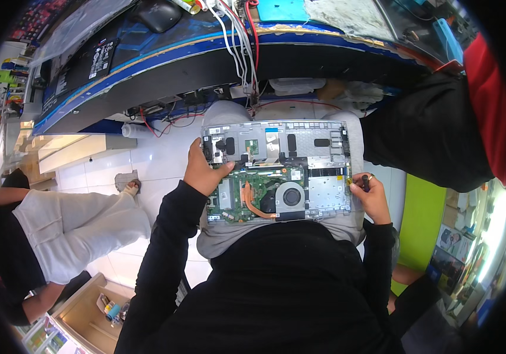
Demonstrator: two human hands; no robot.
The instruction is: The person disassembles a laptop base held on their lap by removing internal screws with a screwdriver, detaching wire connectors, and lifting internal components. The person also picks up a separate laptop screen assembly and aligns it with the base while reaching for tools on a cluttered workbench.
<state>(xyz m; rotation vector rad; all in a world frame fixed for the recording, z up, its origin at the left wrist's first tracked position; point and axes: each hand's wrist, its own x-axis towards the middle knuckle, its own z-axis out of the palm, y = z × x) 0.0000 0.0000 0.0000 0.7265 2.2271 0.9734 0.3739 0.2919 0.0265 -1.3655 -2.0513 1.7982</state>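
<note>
Grey lap [227, 111] under laptop chassis [327, 194], fan [291, 197] inside

A blue-edged workbench [176, 76] stands above white floor tiles [167, 154], with bright light [494, 242] at right.

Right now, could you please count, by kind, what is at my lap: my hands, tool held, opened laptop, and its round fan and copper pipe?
Hands: 2 (left hand, right hand)
Dark tool, in the right hand: 1
Opened laptop: 1
Round fan: 1
Copper pipe: 1
Total: 6
</note>
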